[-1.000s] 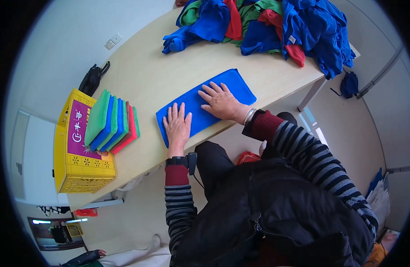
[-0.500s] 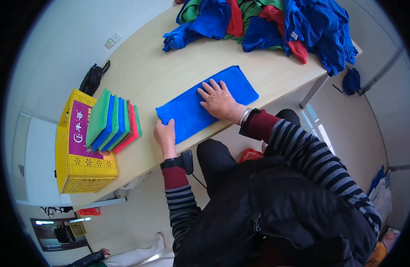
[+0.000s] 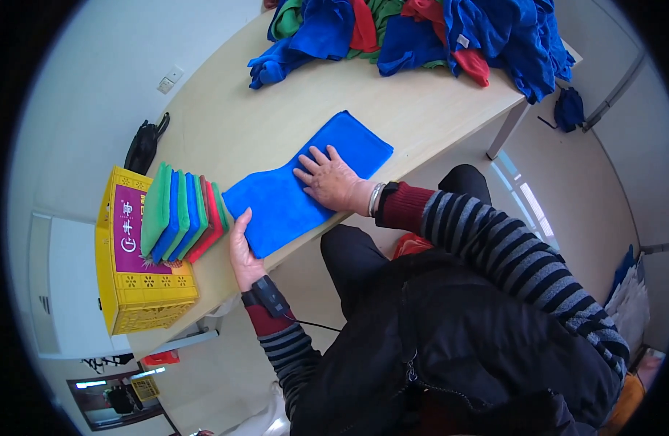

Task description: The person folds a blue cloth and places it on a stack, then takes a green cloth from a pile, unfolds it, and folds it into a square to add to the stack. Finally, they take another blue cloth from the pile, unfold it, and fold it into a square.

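A folded blue cloth lies slantwise along the table's near edge, its left part bent and slightly raised. My left hand grips that left end, thumb at the edge and fingers hidden underneath. Flat on the middle of the cloth rests my right hand, its fingers spread. To the left, a row of folded green, blue and red cloths leans against a yellow plastic crate with a purple panel.
Loose blue, green and red cloths are heaped at the far side of the pale wooden table. Behind the crate, a black bag sits by the wall. My knees are under the near edge. A table leg stands at the right.
The left end of the cloth has bent and lifted with my left hand. My right hand stays flat on the cloth. The whole view has shifted a little.
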Motion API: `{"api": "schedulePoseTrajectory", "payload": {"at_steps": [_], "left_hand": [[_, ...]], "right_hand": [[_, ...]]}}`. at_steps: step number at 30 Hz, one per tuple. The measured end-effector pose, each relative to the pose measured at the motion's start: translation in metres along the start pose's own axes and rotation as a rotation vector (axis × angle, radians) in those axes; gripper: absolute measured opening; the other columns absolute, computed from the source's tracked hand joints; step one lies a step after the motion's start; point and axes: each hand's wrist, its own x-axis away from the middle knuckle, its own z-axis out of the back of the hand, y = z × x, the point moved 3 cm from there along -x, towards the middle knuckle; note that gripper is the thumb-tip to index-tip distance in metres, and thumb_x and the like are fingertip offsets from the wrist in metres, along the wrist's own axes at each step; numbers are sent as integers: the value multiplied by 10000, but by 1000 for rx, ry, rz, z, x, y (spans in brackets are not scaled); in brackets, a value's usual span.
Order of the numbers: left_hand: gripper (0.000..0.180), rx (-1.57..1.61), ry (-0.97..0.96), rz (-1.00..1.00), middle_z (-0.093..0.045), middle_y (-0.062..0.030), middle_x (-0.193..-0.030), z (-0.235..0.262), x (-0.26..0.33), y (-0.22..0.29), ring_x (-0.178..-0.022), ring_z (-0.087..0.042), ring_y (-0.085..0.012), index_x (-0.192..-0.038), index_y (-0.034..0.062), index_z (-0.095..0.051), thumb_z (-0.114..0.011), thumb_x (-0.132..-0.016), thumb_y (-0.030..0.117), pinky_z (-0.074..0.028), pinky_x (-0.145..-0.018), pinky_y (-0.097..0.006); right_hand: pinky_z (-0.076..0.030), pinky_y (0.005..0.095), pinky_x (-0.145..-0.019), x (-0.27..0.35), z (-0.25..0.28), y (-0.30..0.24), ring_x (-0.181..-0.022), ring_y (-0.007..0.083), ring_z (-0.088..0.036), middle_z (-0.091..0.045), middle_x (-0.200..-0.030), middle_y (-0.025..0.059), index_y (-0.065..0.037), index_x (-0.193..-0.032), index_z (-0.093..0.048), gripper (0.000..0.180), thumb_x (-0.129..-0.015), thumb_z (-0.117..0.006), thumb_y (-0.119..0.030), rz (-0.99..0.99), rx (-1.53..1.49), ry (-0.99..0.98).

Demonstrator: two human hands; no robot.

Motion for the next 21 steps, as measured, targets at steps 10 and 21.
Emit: {"api": "schedulePoseTrajectory", "payload": {"at_steps": [10,21], "left_hand": [[266,-370,-205,-231,-654,-47,-932,-114,-60,-7,-822,-654,-153,-1090,34,-629,-710,-867,154,-558,-731,-309],[179,-811,-185,-146,-618,-26,-736,-183,-114,-79,-611,-638,-151,-886,36,-610,-717,-837,172,-546,-503,-298]], "right_hand": [[-285,540,-1145,47,7,7,-1405,360,-373,-467,-1462,161,-78,-1430,-498,539,-966,-545,-348,29,-126,93],[-251,526,-1180,120,10,-1,-1332,346,-428,-513,-1365,154,-26,-1347,-532,575,-889,-640,-356,158,-272,132]]}}
